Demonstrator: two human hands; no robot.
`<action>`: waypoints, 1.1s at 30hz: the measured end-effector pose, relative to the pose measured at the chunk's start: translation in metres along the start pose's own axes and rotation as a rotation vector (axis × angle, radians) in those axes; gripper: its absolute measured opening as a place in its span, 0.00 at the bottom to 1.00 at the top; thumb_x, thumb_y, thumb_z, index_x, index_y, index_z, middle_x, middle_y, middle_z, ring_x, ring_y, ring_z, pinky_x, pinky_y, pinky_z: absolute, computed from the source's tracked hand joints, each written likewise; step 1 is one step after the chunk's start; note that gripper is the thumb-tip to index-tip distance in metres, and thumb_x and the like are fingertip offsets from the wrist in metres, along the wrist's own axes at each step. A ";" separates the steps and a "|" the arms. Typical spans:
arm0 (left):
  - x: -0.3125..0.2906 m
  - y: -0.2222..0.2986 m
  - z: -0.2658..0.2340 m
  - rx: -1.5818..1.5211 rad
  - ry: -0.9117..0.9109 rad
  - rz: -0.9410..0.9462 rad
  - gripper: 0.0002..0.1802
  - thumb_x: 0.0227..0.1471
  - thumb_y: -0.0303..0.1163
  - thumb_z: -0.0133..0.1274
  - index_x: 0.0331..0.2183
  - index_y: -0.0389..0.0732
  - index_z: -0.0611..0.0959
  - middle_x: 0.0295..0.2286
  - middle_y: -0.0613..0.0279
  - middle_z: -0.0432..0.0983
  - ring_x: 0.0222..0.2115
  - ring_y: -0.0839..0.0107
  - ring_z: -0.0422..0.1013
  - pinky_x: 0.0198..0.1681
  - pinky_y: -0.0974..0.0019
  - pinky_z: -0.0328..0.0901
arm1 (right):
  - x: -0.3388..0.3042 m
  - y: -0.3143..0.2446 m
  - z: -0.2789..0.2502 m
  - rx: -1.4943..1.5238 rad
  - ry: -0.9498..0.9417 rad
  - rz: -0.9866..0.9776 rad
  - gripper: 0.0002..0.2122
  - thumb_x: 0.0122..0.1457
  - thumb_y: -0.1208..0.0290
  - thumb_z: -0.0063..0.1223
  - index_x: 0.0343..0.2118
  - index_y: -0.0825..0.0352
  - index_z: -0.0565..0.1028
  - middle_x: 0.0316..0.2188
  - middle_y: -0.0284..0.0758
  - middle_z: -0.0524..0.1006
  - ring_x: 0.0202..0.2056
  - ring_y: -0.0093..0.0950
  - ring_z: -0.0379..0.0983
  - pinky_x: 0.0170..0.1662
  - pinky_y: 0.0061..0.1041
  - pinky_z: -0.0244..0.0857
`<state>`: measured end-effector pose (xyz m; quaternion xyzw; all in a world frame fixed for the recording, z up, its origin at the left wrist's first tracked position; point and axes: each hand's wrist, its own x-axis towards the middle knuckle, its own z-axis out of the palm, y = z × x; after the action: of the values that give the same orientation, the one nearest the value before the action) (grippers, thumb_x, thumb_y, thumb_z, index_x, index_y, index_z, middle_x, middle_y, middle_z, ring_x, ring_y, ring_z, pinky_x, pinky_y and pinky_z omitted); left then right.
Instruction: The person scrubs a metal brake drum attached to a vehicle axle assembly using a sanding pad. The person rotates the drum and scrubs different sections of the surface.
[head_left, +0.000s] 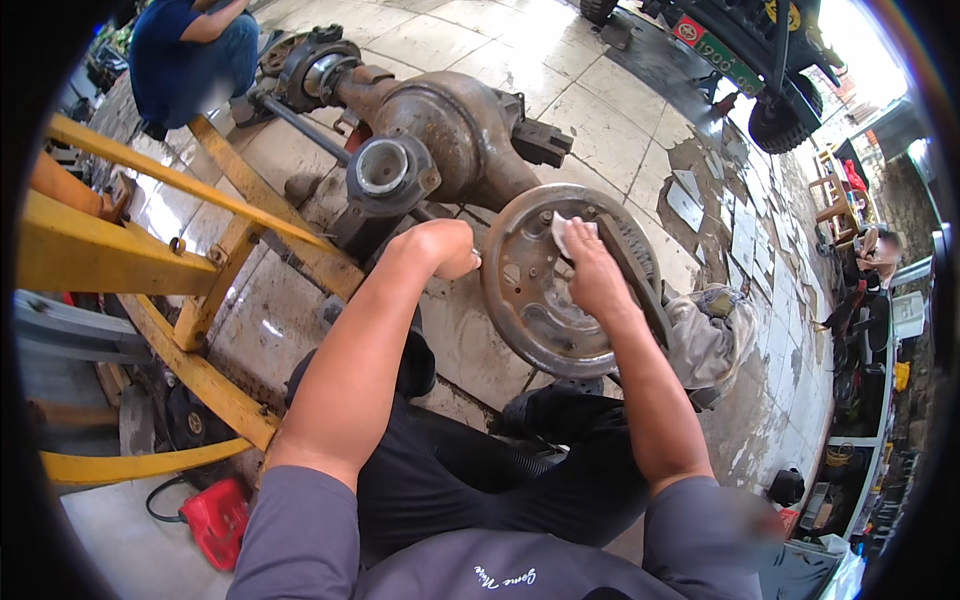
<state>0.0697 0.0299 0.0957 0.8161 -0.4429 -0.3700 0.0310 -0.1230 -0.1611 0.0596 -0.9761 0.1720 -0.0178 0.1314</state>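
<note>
A round, rusty drum brake backing plate [515, 215] stands tilted in front of me, at the near end of a brown axle housing [455, 130]. A curved brake shoe [633, 262] sits along its right side. With my right hand [597, 280] I press a small white rag [573, 238] against the upper inner face of the plate. My left hand [440, 247] is closed, its fingers curled, at the plate's left rim. Whatever it may hold is hidden, and I cannot tell whether it touches the rim.
A yellow steel frame [120, 240] stands at the left, near a red plastic case [215, 522]. A grey cloth bundle [712, 335] lies right of the plate. Another person [195, 60] crouches at the far left. Broken tiles [685, 200] and a vehicle [740, 60] are at the far right.
</note>
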 end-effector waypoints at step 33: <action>-0.021 0.021 -0.009 0.016 -0.080 -0.048 0.24 0.62 0.45 0.51 0.44 0.32 0.83 0.41 0.45 0.80 0.44 0.50 0.76 0.49 0.52 0.69 | -0.013 0.002 0.024 -0.226 -0.036 -0.047 0.28 0.59 0.80 0.40 0.65 0.72 0.60 0.67 0.50 0.58 0.68 0.47 0.54 0.68 0.45 0.52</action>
<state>0.0532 0.0304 0.1221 0.8112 -0.4271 -0.3994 -0.0024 -0.1337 -0.1526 0.0359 -0.9886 0.1477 0.0162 0.0233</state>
